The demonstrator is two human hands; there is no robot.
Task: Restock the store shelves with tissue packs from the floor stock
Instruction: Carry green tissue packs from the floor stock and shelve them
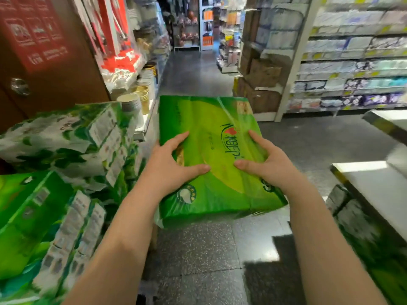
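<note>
Above the aisle floor [198, 249], both hands, left [169, 164] and right [266, 164], fingers spread, gripping one green tissue pack [211, 119].

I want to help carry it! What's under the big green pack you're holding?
Under the green tissue pack only speckled floor shows. The left hand and right hand press on its top; thumbs and fingers lie there. The pack hides its own underside.

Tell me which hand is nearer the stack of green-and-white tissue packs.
Left. The left hand grips the held green tissue pack on the side facing the stack of green-and-white tissue packs; the right hand grips its far side.
</note>
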